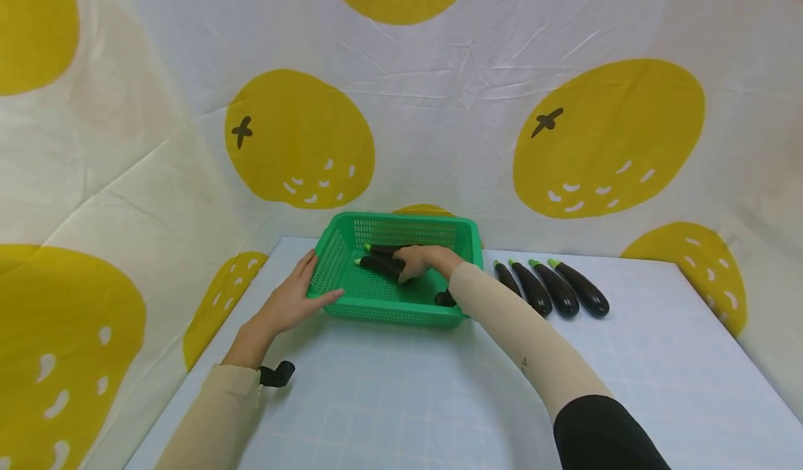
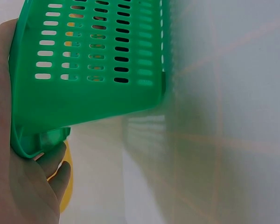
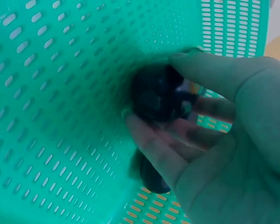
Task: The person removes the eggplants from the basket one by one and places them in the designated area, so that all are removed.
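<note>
My right hand reaches down inside a green plastic basket. Its thumb and fingers grip the thick end of a dark eggplant, whose green tip points left. In the right wrist view the glossy round end of this eggplant sits between thumb and fingers. Just behind it in the basket lies a second eggplant, partly hidden by the hand. My left hand holds the basket's left front corner, thumb along the front and fingers on the left side. The left wrist view shows fingertips bent at the rim.
To the right of the basket, several eggplants lie side by side, green tips toward the back. The table has a pale checked cover. A white cloth printed with yellow fruit hangs behind and at the sides. Each wrist carries a small black camera.
</note>
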The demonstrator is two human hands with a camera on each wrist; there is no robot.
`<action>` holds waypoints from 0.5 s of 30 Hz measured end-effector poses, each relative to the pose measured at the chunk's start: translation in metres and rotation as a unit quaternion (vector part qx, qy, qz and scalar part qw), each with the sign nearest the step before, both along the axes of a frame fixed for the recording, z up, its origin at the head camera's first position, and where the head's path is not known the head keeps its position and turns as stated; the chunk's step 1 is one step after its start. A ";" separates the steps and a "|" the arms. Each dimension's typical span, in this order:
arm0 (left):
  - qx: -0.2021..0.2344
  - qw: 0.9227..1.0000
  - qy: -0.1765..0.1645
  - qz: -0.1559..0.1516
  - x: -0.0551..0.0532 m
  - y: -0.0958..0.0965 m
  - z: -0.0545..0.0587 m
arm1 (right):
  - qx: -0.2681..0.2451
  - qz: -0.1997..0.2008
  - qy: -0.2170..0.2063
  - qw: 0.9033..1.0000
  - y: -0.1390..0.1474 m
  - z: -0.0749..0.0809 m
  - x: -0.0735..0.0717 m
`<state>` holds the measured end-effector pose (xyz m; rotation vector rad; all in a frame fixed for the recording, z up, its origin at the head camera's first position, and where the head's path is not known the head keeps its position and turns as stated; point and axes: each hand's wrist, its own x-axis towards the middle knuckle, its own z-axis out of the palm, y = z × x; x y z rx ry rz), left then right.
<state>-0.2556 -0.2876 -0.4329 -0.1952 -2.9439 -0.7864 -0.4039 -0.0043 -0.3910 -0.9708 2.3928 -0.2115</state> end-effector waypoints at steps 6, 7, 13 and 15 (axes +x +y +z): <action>0.000 1.000 -0.003 -0.001 0.001 0.002 0.000 | -0.046 -0.007 -0.073 0.996 0.008 0.001 0.000; -0.002 1.000 -0.003 -0.002 0.001 0.002 0.001 | -0.053 -0.007 -0.084 0.995 0.009 0.002 0.000; -0.011 1.000 -0.006 -0.001 0.002 0.002 0.003 | -0.101 -0.021 -0.145 0.984 0.016 0.018 0.004; -0.009 1.000 -0.005 0.002 0.003 0.001 0.004 | -0.118 -0.028 -0.163 0.979 0.018 0.025 0.007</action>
